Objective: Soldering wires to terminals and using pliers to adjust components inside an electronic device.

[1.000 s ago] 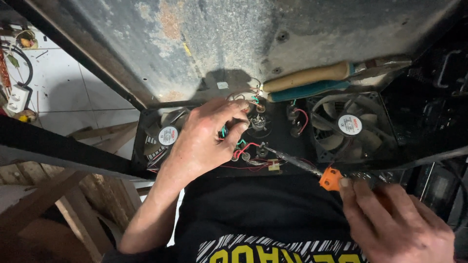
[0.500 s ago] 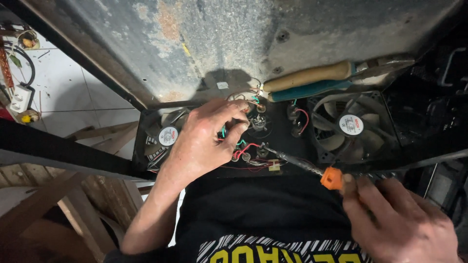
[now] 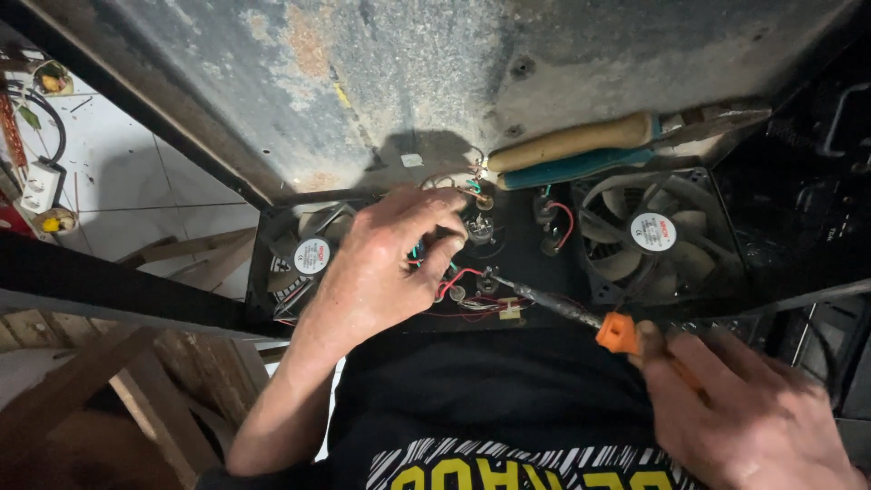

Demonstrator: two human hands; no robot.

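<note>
Soldering iron at the wires between 2 fans

The right hand (image 3: 744, 413) grips the orange-collared soldering iron (image 3: 567, 313), its long axis running up-left, tip at the red wires (image 3: 458, 277). The left hand (image 3: 386, 263) curls its fingers (image 3: 435, 218), pinching wires beside the left fan (image 3: 308, 254); pliers (image 3: 617, 145) lie above the right fan (image 3: 649, 231).

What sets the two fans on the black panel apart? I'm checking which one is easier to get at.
The right fan shows whole, its blades and round hub label in plain sight; the left fan is partly hidden behind the left hand. The right fan takes up more of the picture than the left fan. Pliers lie just above the right fan, none above the left. Both are black, with white hub stickers.
</note>
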